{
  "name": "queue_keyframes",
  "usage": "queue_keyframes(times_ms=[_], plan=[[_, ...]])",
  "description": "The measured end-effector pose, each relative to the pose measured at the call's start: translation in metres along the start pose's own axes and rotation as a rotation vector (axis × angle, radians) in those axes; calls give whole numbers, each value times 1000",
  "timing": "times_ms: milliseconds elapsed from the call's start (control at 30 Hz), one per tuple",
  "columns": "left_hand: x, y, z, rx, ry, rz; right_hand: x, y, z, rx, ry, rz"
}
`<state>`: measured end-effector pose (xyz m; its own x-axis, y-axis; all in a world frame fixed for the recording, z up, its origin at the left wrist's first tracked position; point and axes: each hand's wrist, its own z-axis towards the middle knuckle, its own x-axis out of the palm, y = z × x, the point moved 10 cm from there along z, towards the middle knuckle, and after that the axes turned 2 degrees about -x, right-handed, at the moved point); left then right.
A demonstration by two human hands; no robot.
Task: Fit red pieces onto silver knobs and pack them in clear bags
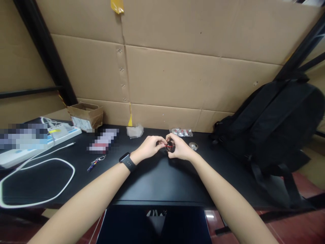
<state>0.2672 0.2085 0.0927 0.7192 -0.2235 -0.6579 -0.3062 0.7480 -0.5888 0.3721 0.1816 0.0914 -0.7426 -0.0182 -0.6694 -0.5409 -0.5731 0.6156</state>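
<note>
A small dark round object (170, 146) with a thin red line across it is held over the middle of the black table (152, 184). My right hand (178, 147) has its thumb and fingers curled round the object's right side. From the left, my left hand (151, 147) pinches at its near-left edge, close to the red line; the fingertips are too small to make out in detail. A small round clear item (193, 146) lies just right of my right hand. Behind the hands is a clear pack with silvery and red pieces (182, 132).
A crumpled clear bag (135, 131) and an open cardboard box (87, 115) stand at the back. At left are a keychain (93, 165), a blurred packet (103, 140), a white power strip (15, 155) and a looped white cable (73, 173). A black backpack (276, 125) fills the right.
</note>
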Motion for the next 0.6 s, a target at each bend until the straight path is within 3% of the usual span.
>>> queue_keyframes(times_ms=[267, 433, 600], plan=[[-3, 14, 3, -52, 14, -47, 2, -15, -1, 47, -12, 312], [-8, 22, 5, -81, 18, -99, -2, -29, -2, 91, -33, 317], [-23, 27, 5, -105, -19, 2, -15, -34, -2, 96, -59, 256]])
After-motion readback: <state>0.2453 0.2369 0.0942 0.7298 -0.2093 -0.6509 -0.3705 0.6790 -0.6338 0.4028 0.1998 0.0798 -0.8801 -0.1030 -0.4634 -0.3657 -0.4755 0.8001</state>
